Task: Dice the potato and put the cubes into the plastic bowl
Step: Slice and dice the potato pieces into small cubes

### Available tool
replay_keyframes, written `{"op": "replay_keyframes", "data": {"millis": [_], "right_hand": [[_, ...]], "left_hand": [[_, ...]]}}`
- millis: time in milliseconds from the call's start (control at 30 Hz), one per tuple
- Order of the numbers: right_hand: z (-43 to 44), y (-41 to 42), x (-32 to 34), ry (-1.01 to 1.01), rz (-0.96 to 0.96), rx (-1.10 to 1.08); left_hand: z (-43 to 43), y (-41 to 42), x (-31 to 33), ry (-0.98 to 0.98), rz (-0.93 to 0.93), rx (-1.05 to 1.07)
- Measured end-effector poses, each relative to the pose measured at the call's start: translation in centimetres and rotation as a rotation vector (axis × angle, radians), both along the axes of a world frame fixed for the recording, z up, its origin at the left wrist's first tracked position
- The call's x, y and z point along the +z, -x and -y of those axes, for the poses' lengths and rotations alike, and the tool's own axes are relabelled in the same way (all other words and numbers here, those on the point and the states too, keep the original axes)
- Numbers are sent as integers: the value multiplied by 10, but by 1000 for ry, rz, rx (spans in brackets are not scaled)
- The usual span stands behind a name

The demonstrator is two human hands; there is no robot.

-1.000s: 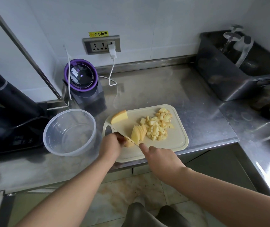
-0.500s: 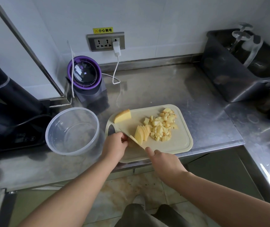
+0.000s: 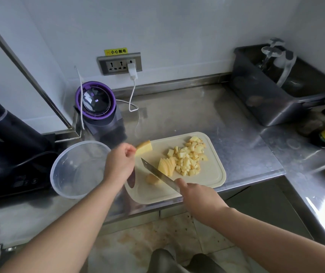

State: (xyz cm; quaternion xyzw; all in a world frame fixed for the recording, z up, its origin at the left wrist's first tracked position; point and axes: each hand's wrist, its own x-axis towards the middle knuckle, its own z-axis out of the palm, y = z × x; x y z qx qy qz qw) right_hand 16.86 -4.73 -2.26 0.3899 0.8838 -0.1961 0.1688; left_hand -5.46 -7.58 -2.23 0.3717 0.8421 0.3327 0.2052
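Though blurred, left hand (image 3: 120, 164): curled beside wedge (image 3: 144, 147), board (image 3: 214, 180) far-left corner; grip unclear
right hand (image 3: 199, 196): grips knife (image 3: 155, 172), handle hidden
stub (image 3: 150, 179): partly behind blade

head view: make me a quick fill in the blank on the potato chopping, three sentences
The right hand grips the ____.
The cubes lie heaped on the ____.
The bowl stands to the ____ of the cubes.
Missing: knife; board; left.
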Motion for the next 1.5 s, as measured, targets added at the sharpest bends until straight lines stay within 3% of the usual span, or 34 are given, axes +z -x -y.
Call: {"op": "replay_keyframes", "data": {"millis": [67, 200, 267, 367, 467, 567, 700, 767, 1033, 1500], "right_hand": [[-2, 1, 1, 11, 6, -14], [-4, 1, 2, 22, 25, -14], [-5, -1, 2, 24, 32, -6], [-6, -3, 2, 33, 33, -5], [-7, -4, 3, 29, 24, -10], [-10, -5, 5, 10, 6, -26], [-13, -3, 10, -27, -20, -31], [-13, 0, 12, -52, -28, -23], [-2, 6, 15, -98, -31, 86], [8, 8, 14, -116, 14, 162]], "left_hand": [[-14, -1, 18, 9, -42, -188], [-38, -27, 32, 541, -265, -689], [-43, -37, 30, 648, -342, -754], [-48, -45, 27, 660, -340, -783], [-50, -41, 25, 533, -323, -727], [-45, -30, 25, 257, -174, -591], [-23, -21, 25, -240, -12, -195], [-5, -21, 15, -326, 7, -38], [32, -36, -48, 194, 90, -124], [23, -37, -56, 222, 30, -119]]}}
